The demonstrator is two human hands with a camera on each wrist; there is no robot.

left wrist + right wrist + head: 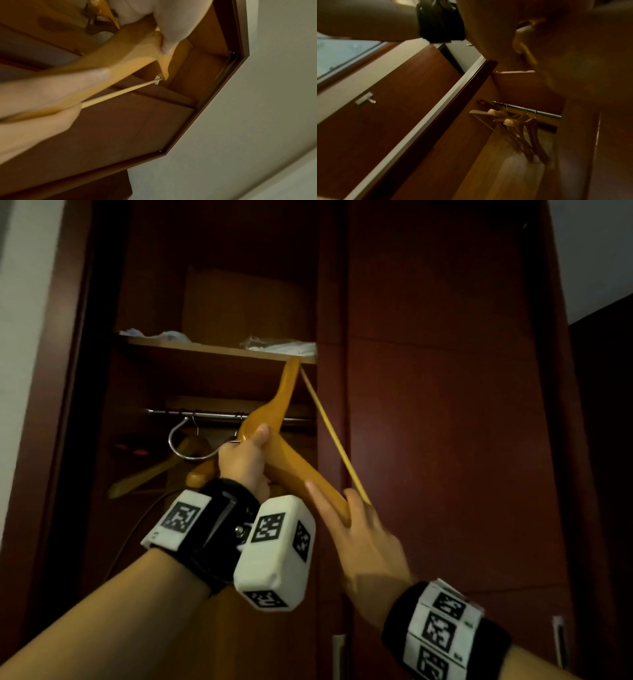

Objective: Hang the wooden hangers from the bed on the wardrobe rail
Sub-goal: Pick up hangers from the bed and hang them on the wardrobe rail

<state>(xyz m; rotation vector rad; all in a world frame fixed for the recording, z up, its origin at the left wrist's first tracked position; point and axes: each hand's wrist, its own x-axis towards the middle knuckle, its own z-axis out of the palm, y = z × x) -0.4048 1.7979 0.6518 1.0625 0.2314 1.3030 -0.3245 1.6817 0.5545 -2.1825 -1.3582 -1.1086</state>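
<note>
A wooden hanger [294, 463] is held tilted in front of the open wardrobe, its upper end by the shelf edge and its thin bar [329, 426] running down to the right. My left hand [245, 460] grips its neck. Its metal hook [178, 440] points left just below the chrome rail [212, 415] and is not on it. My right hand [330, 493] pinches the hanger's lower end. The left wrist view shows the same hanger [133, 54] held by both hands. Several wooden hangers [513, 119] hang on the rail [539, 112].
A wooden shelf [212, 349] above the rail carries plastic-wrapped items [281, 345]. The closed dark-red wardrobe door [445, 405] stands right of the opening. Hung hangers [154, 470] fill the rail's left part. A dark cable [137, 525] hangs inside the wardrobe.
</note>
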